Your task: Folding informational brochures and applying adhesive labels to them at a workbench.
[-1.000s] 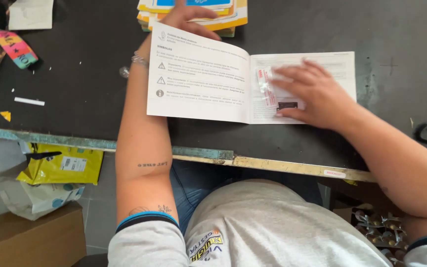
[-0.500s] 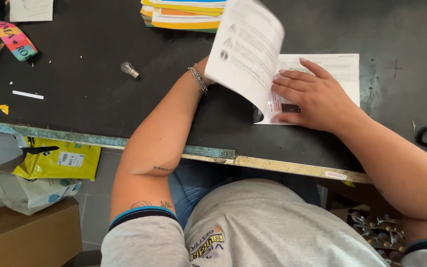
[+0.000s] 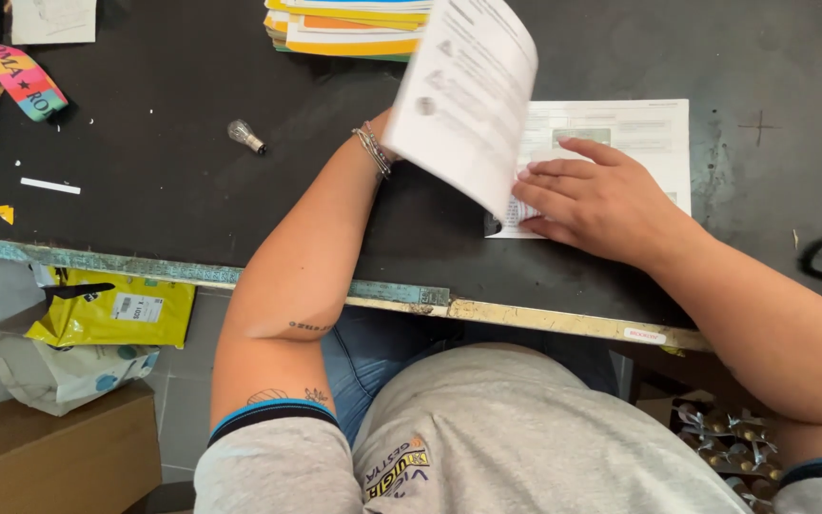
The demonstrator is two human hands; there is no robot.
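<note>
Booklet: thin matt white paper, printed grey; table: dark, matt, scuffed top with a worn, paint-chipped metal edge; bulb: clear glass, metal base; bracelet: thin metal strands; pouch: glossy yellow plastic; box: plain brown cardboard.

My right hand lies flat, palm down, fingers stretched together and pointing toward nine o'clock, thumb tucked underneath on the near side. Its forearm runs off toward four o'clock, bare up to a grey sleeve with a blue hem at the lower right. My left forearm rises from the elbow near seven o'clock up toward one o'clock, bent sharply, with thin bracelets at the wrist. The left hand itself is almost wholly hidden; only its heel shows, so I cannot tell how its fingers are set. The hands sit near each other, not touching.
</note>
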